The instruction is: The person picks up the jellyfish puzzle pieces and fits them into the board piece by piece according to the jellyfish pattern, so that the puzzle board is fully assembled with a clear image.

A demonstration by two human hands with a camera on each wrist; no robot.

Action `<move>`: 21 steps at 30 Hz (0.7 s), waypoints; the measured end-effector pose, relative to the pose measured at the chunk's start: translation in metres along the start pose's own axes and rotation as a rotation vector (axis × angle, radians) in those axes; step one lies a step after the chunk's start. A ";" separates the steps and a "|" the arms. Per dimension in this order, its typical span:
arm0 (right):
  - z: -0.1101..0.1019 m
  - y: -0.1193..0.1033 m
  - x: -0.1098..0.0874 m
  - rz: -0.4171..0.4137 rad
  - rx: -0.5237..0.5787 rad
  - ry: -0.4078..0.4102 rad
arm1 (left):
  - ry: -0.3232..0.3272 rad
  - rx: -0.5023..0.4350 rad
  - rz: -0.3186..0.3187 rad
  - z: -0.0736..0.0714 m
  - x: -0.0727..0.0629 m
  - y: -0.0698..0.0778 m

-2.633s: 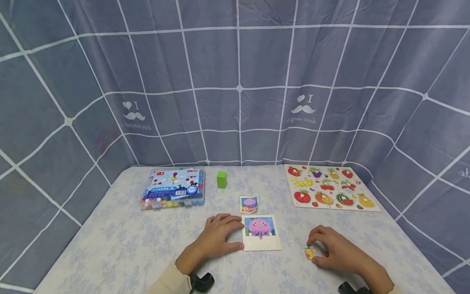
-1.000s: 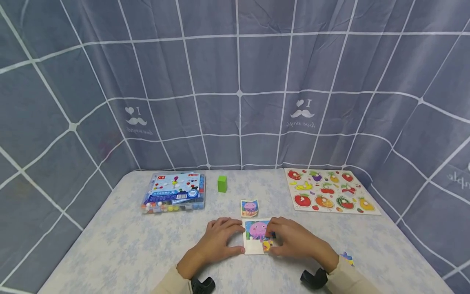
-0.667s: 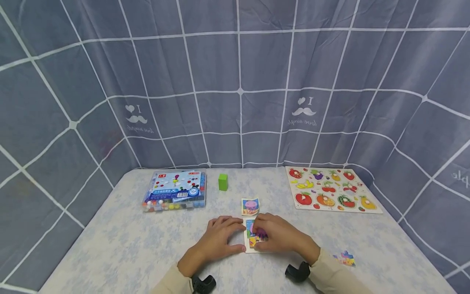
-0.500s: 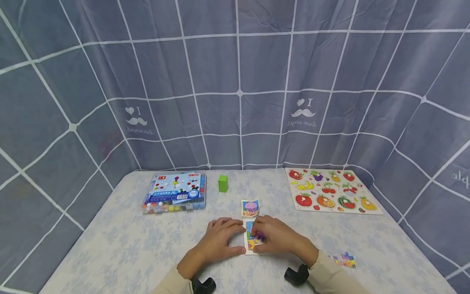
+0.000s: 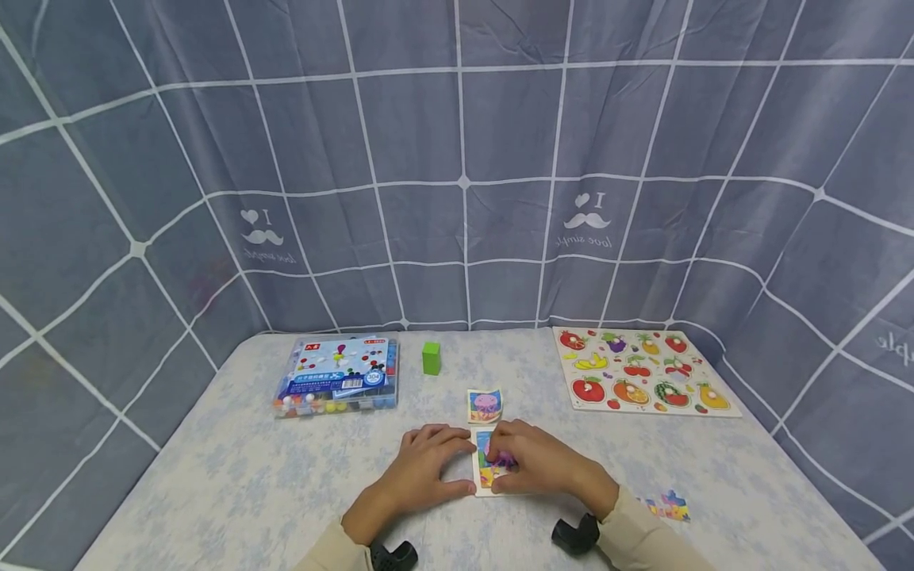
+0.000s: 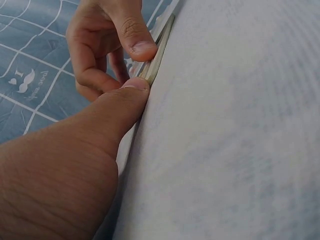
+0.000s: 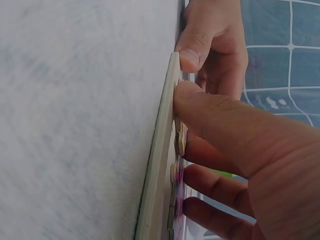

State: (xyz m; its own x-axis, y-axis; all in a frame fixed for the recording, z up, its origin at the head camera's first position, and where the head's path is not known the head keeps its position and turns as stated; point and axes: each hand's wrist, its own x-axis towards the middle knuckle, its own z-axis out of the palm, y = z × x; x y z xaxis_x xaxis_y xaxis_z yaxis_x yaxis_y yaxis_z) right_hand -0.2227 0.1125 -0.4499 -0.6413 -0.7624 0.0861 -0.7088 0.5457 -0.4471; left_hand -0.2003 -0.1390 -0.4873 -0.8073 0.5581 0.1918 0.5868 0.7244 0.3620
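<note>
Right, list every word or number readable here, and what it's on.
"I", mirrored, twice on the grid-patterned curtain.
"love simple", mirrored, beneath each "I".
"ple", mirrored and cut off by the picture's right edge, on the curtain.
"304", small, on the blue-labelled box.
The box's other print is too small to read.

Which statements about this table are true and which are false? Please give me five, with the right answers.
1. The left hand touches the flat, pale, square puzzle board. True.
2. The right hand grips the bright green rectangular block. False: its fingertips are on the colourful puzzle pieces in the board.
3. Loose, multicoloured jigsaw pieces lie near the beige right sleeve. True.
4. The clear plastic box with a blue label sits right of the white fruit-picture board. False: it sits to its left.
5. A small, colourful picture card lies just beyond the puzzle board. True.
</note>
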 end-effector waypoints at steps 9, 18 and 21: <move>0.003 0.001 -0.001 -0.046 -0.023 0.023 | -0.005 -0.011 0.002 0.000 0.000 -0.001; 0.005 0.001 0.001 -0.083 -0.112 0.050 | 0.010 -0.021 0.016 0.000 -0.001 -0.001; 0.004 0.000 0.001 -0.102 -0.146 0.056 | 0.011 -0.018 0.019 -0.001 -0.001 0.000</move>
State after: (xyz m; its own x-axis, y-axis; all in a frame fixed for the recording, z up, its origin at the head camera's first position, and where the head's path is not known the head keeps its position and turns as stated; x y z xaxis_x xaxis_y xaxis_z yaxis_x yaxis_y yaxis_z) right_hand -0.2224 0.1104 -0.4532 -0.5766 -0.7980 0.1752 -0.8033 0.5145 -0.3001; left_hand -0.2001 -0.1398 -0.4870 -0.7969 0.5668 0.2090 0.6006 0.7063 0.3747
